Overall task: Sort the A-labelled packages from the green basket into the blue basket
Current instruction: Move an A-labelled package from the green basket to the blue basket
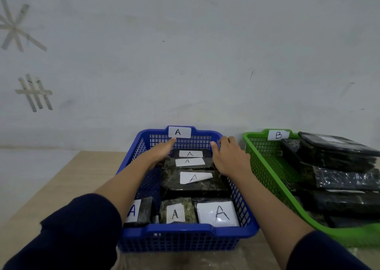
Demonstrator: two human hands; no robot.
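- Left hand (162, 153) reaching into the far left of the blue plastic mesh basket (185, 231), fingers spread and slack, gripping nothing visible — palm hidden, so contact underneath cannot be told.
- Right hand (229, 156) open too, draped over the far right rim of the same basket, holding nothing.
- Between both hands: two dark wrapped packages with white A labels (190, 158), stacked at the far end; more A packages toward the near edge.
- Green plastic mesh basket (265, 167), tagged B, just beside on the right, on the pale wooden table (67, 177) — still piled with dark wrapped packages (339, 167), labels mostly unreadable.
- Judged well along: several A packages moved; unclear whether any remain in the green pile.
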